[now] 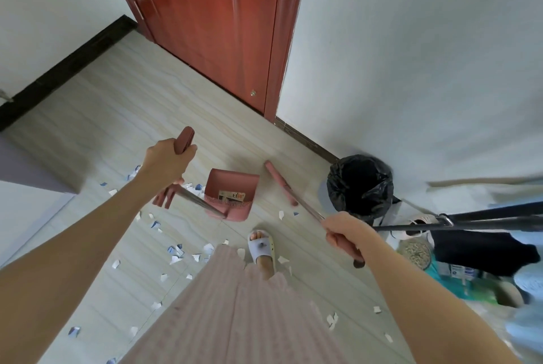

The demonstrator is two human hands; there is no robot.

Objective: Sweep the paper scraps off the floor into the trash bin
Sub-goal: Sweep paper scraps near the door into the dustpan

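White and blue paper scraps (175, 252) lie scattered over the pale floor (123, 105) — mostly left of and around the sandalled foot (262, 249). The pink dustpan (232, 194) is just ahead, its handle gripped by the left hand (169, 162). The right hand (346, 233) clasps the broom (282, 183) handle — the black-lined trash bin (360, 184) stands beside it, near the wall.

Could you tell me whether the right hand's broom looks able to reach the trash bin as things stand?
Probably yes: the right hand holds the broom, whose head lies just left of the trash bin, with bare floor between.
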